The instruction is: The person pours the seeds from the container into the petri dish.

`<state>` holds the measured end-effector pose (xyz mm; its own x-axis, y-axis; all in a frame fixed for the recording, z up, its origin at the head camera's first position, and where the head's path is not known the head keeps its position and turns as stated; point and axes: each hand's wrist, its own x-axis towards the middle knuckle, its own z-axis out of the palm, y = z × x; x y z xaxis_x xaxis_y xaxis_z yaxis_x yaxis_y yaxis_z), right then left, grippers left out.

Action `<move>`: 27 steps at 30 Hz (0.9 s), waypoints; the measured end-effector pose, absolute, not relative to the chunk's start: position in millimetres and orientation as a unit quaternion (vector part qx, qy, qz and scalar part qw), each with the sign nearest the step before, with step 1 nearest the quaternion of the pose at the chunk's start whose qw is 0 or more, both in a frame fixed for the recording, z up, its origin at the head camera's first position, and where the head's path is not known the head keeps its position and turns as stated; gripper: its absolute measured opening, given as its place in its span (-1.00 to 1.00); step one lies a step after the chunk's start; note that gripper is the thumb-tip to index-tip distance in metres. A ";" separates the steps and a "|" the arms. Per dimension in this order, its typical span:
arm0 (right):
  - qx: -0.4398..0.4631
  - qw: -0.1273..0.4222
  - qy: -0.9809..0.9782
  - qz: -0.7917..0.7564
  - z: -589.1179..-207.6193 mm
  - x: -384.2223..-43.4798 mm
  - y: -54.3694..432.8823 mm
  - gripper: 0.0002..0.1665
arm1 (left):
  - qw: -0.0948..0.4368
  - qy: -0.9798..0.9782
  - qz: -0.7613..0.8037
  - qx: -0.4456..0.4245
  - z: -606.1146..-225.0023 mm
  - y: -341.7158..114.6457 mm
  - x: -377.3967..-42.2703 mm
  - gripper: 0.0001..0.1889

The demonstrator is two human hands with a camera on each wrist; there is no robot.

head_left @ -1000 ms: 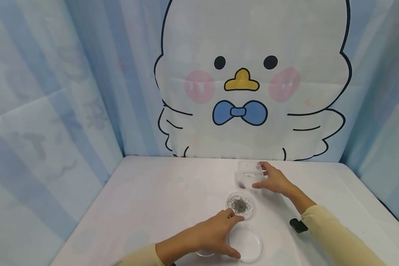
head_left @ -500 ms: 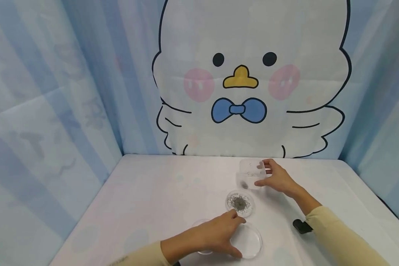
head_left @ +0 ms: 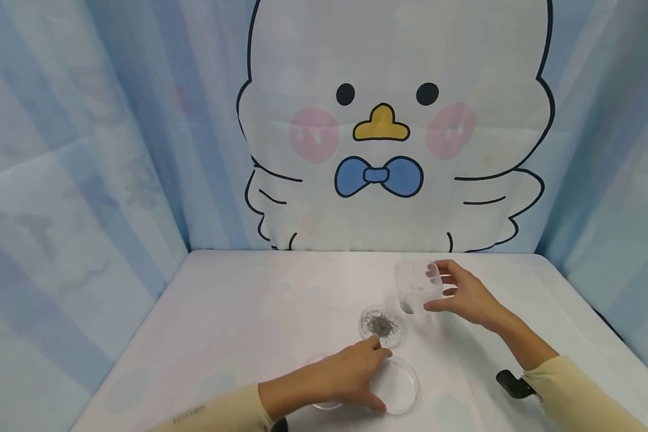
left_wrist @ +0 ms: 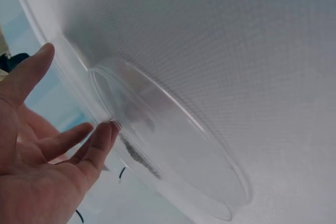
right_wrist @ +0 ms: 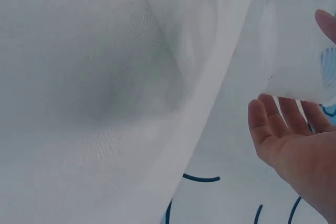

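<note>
My right hand (head_left: pixel 467 297) grips a translucent plastic container (head_left: pixel 418 285) by its right side, at the back of the table. In the right wrist view, the thumb is on one side of the container (right_wrist: pixel 294 40) and the fingers are on the other; a dark smudge of grains sits in one corner. Near the front, my left hand (head_left: pixel 351 372) rests at the left edge of a clear round dish (head_left: pixel 404 387). The left wrist view has fairly straight fingertips touching the rim, with the thumb apart. Just beyond lies a round dish of dark grey grains (head_left: pixel 380 326).
Another clear round dish (head_left: pixel 317 359) is partly hidden beneath my left forearm. The white table (head_left: pixel 237 312) ends at a curtain (head_left: pixel 378 222) printed with a cartoon bird. Blue striped curtains (head_left: pixel 86 198) hang at the sides.
My right hand has drawn the container up off the table and to the right, tilting it. The left hand has stayed beside the clear dish. The head view has shifted slightly.
</note>
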<state>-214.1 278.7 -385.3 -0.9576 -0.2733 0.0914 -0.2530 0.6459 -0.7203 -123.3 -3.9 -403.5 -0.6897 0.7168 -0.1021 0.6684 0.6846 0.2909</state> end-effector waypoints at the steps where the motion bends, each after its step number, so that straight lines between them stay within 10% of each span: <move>1: -0.149 0.013 0.906 -0.395 -383.2 -210.2 278.8 0.05 | 0.105 0.913 0.117 0.377 -403.8 -4.3 -123.7 -0.08; 27: -0.277 -0.113 0.917 -0.265 -377.6 -129.7 274.8 0.05 | 0.110 0.918 0.144 0.352 -404.1 -6.3 -126.1 -0.08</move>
